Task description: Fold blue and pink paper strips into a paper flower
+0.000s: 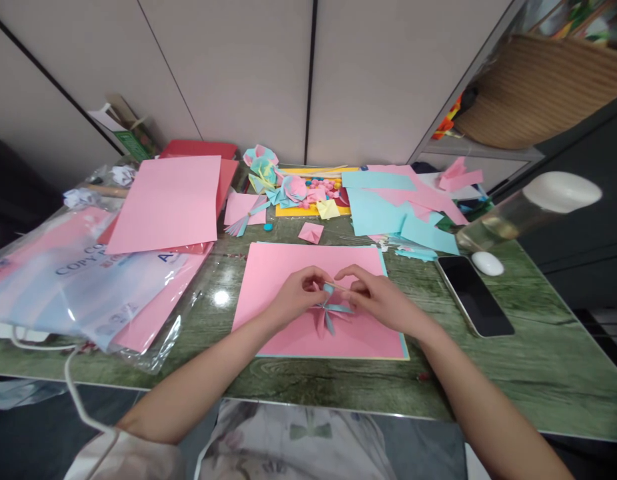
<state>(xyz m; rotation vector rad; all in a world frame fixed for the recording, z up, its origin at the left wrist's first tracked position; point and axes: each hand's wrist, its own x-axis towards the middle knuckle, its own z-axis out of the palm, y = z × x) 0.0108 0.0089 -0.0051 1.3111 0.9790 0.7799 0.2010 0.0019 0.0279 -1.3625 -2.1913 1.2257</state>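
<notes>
My left hand [303, 291] is closed in a pinch on a small folded paper flower [329, 323] with pink and light blue strips fanning out below the fingers. Thumb and fingers of my right hand [376, 300] close on a thin pale stick [340, 288] whose tip reaches the top of the flower, by a blue bit of paper. Where stick and paper meet is partly hidden by my fingers. Both hands are above a stack of pink sheets [278, 333] with blue edges showing underneath.
Behind the stack lie a small pink folded square [311, 233], paper flowers [263, 167] and a yellow tray [283, 211]. Bagged copy paper [88, 280] and pink sheets [168, 200] cover the left. On the right are blue paper [378, 210], a phone [473, 297] and a lidded bottle [528, 207].
</notes>
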